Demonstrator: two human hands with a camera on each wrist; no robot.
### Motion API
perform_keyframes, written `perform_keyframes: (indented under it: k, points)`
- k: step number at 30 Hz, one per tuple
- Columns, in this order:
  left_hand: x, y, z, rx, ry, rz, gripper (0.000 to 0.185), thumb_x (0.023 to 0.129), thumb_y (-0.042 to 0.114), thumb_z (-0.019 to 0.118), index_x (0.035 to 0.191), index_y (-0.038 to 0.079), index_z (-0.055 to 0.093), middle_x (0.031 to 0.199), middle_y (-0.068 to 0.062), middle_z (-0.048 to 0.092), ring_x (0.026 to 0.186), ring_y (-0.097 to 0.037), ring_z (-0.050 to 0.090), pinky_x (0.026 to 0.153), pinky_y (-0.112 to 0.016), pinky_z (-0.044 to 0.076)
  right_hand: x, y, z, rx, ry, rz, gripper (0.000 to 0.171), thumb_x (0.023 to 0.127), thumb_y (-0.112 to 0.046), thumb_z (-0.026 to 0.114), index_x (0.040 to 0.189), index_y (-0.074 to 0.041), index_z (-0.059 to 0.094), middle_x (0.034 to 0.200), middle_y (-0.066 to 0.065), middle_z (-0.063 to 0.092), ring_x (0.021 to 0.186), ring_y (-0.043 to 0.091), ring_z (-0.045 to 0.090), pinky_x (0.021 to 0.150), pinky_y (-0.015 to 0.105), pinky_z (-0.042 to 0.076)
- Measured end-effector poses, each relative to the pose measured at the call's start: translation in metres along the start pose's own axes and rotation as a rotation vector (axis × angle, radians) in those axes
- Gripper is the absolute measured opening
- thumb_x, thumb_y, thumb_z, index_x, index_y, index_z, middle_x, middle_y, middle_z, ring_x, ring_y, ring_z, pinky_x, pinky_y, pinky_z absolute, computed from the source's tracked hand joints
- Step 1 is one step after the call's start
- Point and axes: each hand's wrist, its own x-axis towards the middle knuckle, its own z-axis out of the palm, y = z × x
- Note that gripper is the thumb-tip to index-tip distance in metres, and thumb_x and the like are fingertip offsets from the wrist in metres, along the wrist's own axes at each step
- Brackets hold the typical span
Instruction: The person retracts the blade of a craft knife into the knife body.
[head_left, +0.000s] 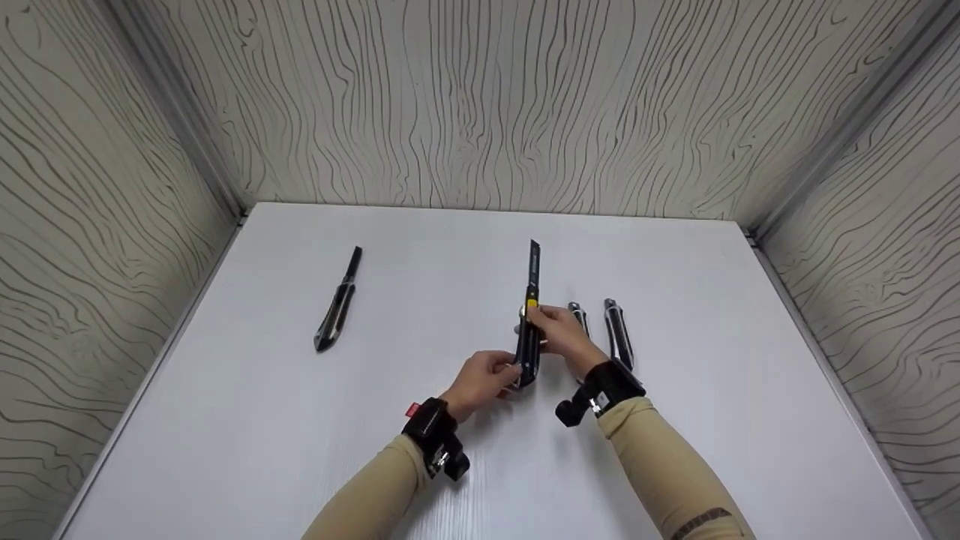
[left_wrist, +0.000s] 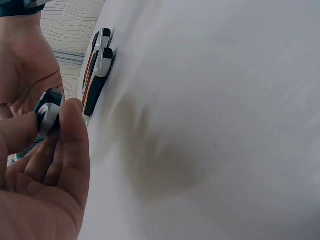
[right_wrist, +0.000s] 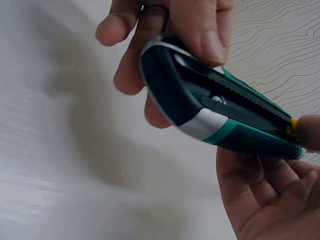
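Green-and-black utility knife (head_left: 529,330) is lifted above the white table (head_left: 225,420), blade extended away from the person. Left hand (head_left: 480,382) pinches its butt end to steady it, while right hand (head_left: 562,337) grips mid-body, thumb on the yellow slider (head_left: 532,304).

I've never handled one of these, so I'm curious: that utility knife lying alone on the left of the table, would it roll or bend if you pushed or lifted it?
The lone utility knife looks flat-sided, so it would probably slide on the smooth white table, not roll. Its straight body suggests it is stiff. The blade looks extended, so likely risky at the tip.
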Motion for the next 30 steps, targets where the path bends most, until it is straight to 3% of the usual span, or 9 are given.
perform_keyframes:
  k: [7, 13, 19, 30]
  points:
    - [0.001, -0.005, 0.007, 0.046, 0.027, -0.006, 0.027, 0.096, 0.013, 0.058, 0.117, -0.004, 0.063, 0.094, -0.016, 0.074, 0.081, -0.031, 0.071, 0.068, -0.031, 0.059, 0.000, -0.001, 0.004, 0.001, 0.087, 0.031, 0.056, 0.098, -0.051, 0.049, 0.122, -0.001, 0.062, 0.109, 0.011, 0.073, 0.084, 0.013, 0.069, 0.078, 0.028, 0.057]
    - [0.001, -0.010, 0.010, 0.067, 0.045, -0.016, 0.026, 0.096, 0.012, 0.058, 0.117, -0.003, 0.064, 0.093, -0.013, 0.074, 0.078, -0.027, 0.070, 0.069, -0.037, 0.060, 0.002, 0.004, 0.009, -0.020, 0.101, -0.008, 0.052, 0.100, -0.046, 0.050, 0.119, 0.000, 0.064, 0.106, 0.012, 0.073, 0.086, 0.015, 0.071, 0.078, 0.028, 0.056]
    - [0.000, -0.012, 0.012, 0.070, 0.076, -0.005, 0.027, 0.097, 0.013, 0.057, 0.118, -0.002, 0.064, 0.092, -0.011, 0.074, 0.074, -0.022, 0.068, 0.066, -0.034, 0.059, 0.003, 0.004, 0.012, -0.015, 0.121, -0.009, 0.047, 0.100, -0.045, 0.050, 0.118, -0.004, 0.065, 0.107, 0.012, 0.073, 0.090, 0.016, 0.070, 0.083, 0.030, 0.056]
    - [-0.005, -0.011, 0.011, 0.073, 0.080, 0.008, 0.028, 0.096, 0.012, 0.057, 0.119, -0.003, 0.063, 0.093, -0.015, 0.074, 0.070, -0.022, 0.068, 0.066, -0.039, 0.059, 0.003, 0.008, 0.017, -0.006, 0.123, -0.016, 0.041, 0.100, -0.040, 0.051, 0.117, -0.006, 0.065, 0.101, 0.007, 0.072, 0.089, 0.015, 0.069, 0.082, 0.028, 0.053]
